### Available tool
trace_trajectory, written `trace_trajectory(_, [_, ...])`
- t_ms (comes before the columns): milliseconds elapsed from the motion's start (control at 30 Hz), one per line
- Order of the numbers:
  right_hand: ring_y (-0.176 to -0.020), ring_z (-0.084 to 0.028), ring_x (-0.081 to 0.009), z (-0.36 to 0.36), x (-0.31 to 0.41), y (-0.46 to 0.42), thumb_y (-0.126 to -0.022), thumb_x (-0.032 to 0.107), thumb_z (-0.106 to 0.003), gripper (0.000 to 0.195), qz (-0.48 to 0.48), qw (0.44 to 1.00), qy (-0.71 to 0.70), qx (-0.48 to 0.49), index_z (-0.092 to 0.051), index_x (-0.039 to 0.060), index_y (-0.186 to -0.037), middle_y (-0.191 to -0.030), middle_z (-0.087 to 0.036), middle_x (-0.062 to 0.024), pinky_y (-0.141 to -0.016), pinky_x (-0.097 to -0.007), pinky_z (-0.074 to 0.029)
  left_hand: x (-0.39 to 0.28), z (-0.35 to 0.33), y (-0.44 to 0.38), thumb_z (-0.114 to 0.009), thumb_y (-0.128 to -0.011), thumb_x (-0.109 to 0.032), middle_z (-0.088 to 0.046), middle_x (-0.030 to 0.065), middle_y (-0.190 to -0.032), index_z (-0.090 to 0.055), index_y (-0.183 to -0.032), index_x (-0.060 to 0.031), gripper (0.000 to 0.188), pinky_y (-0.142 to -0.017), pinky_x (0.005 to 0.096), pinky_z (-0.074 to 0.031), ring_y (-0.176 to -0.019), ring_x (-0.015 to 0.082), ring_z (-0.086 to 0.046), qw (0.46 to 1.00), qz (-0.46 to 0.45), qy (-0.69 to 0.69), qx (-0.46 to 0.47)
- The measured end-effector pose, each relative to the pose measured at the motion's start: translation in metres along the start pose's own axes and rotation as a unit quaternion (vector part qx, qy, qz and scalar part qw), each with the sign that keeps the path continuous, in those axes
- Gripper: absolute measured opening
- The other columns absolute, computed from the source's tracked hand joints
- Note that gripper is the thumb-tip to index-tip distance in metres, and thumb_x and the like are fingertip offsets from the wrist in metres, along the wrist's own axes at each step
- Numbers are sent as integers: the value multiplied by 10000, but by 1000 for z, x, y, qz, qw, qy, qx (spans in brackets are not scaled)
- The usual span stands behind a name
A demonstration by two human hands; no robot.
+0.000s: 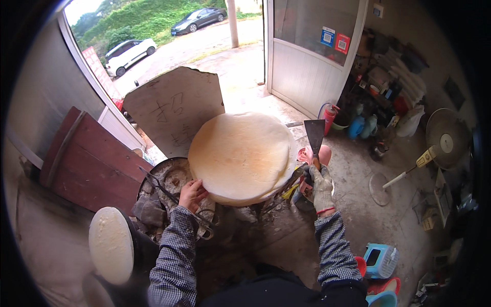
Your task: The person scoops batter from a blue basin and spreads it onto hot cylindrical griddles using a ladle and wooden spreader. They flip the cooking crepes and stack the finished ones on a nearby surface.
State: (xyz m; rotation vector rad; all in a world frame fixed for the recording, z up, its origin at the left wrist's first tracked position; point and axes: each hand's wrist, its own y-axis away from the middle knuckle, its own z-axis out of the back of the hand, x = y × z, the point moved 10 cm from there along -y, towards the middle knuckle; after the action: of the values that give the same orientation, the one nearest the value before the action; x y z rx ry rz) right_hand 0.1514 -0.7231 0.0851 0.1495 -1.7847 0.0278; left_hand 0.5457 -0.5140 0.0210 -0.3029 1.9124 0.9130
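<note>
A large, round, pale flatbread [241, 153], browned in the middle, lies before me with another layer showing under its right edge. My left hand [193, 195], bare, has its fingers on the bread's near-left rim, pinching it. In my right hand [320, 182], which wears a grey-white knit work glove with dark fingertips, is a wide-bladed scraper [315, 138]. Its blade points up and away, to the right of the bread. What supports the bread is mostly hidden beneath it.
Long metal tongs [165, 188] lie on an ash-covered drum stove [147, 188] at left. Nearby, a second pale dough round [111, 245] tops a dark cylinder. A board with writing [172, 107] stands behind. At right are a pedestal fan [445, 142], fire extinguisher [330, 118] and blue plastic stool [381, 261].
</note>
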Motion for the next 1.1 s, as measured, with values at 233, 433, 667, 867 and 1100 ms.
trace_trajectory(233, [-680,-467,-74,-17,-66,-88,-901,295,-589,284,-9,997,74,-34,-622,23,-976,-767,-552,31,-604,-225,-383,-5,-25,17,-590,-895,-157,-586,43,-926,-511,-1028,-53,186,-742,294,-538,-814,162,-602,999,8,45,18])
trace_trajectory(433, [-720,-541,-91,-39,-88,-81,-925,248,-563,228,-69,995,-78,2,-610,38,-1002,-853,-599,11,-653,-239,-458,-10,-3,10,-638,-829,-149,-610,55,-855,-555,-971,14,231,-659,266,-510,-745,126,-585,987,-102,-104,-70])
trace_trajectory(667, [-666,-531,-112,-23,-109,-99,-896,288,-599,251,-79,993,-91,19,-632,61,-999,-814,-596,21,-612,-263,-442,-8,13,-23,-695,-720,-178,-646,108,-779,-611,-853,53,279,-644,290,-502,-702,163,-609,951,-177,-219,-129])
trace_trajectory(867, [-650,-483,-75,-12,-124,-108,-891,298,-610,281,-74,996,-42,-1,-639,49,-1017,-785,-566,49,-576,-233,-394,-10,22,-25,-690,-727,-172,-625,109,-820,-592,-887,33,278,-675,291,-481,-738,163,-586,947,-159,-234,-152])
trace_trajectory(1100, [-586,-404,-43,-21,-105,-95,-880,298,-629,258,-51,994,-101,2,-655,65,-987,-719,-512,82,-509,-211,-318,-15,6,-11,-653,-823,-219,-546,27,-777,-529,-914,-49,229,-625,244,-407,-688,116,-494,988,-72,-93,-99])
